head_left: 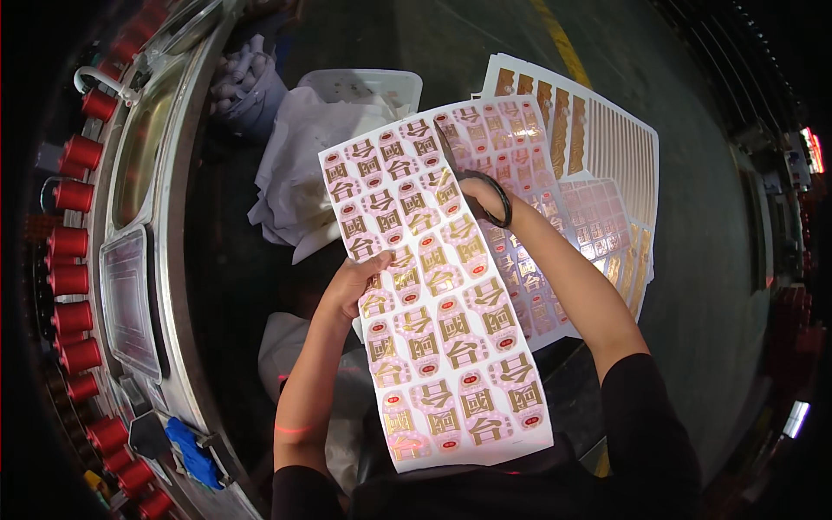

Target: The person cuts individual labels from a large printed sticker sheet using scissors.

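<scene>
A long white sheet of pink, gold and red labels point(445, 264) slants across the middle, its near end above my lap. My left hand point(358, 284) grips its left edge, thumb on top and fingers underneath. At the sheet's upper right edge, my right hand point(484, 196) is closed on a pair of black-handled scissors point(503, 212). The dark blade lies along the border between this sheet and more printed labels point(520, 139) behind it. Part of the scissors is hidden by the hand and the sheet.
Large printed sheets point(624, 152) lie stacked at the right. Crumpled white paper point(299, 156), a translucent bin point(399, 87) and a filled bucket point(260, 108) stand beyond. Along the left runs a metal bench point(178, 269) with red spools point(74, 279) and a blue cloth point(192, 452).
</scene>
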